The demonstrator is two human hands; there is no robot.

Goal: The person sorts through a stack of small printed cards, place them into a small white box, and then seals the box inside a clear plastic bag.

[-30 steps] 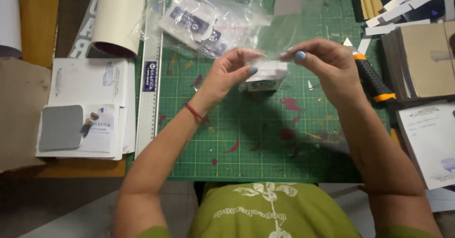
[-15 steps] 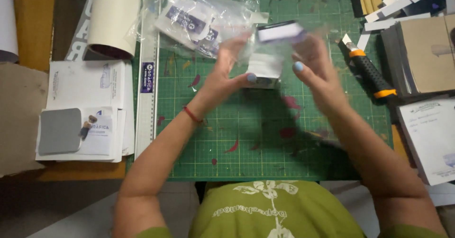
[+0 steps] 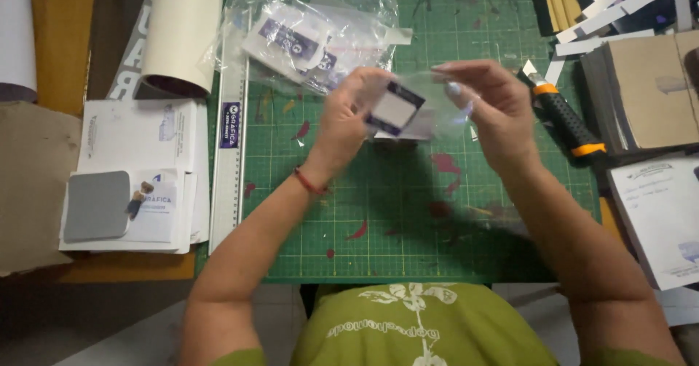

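Clear, glossy plastic forms the small sleeve [image 3: 429, 107] that is held above the middle of the green cutting mat [image 3: 408, 220], with a small card [image 3: 395, 109] seen in or against it; the card shows a pale square face framed by a dark purple border. Whether the card is fully inside the sleeve cannot be told, since the film is blurred and nearly see-through. The left hand [image 3: 348, 118] is closed on the card's left edge, fingers curled round it. The right hand [image 3: 489, 111] is pinched narrowly on the sleeve's right side, with the fingertips [image 3: 453, 88] pressed on the film.

Beyond the hands, at the mat's far edge, a crumpled clear bag [image 3: 313, 34] is lying, and white cards with purple printed patches are seen through it. A long metal ruler [image 3: 231, 118] with a small purple label is laid along the mat's left edge. Left of it, a stack of white envelopes [image 3: 142, 136] is topped by a grey rounded square pad [image 3: 96, 206]. A cream paper roll [image 3: 182, 31] is lying above the envelopes, its dark hollow end turned toward the person. To the right of the mat, a black utility knife [image 3: 564, 122] with orange bands is resting, just beside a stack of brown card sheets [image 3: 648, 96]. White paper strips [image 3: 604, 20] are scattered at the upper right.
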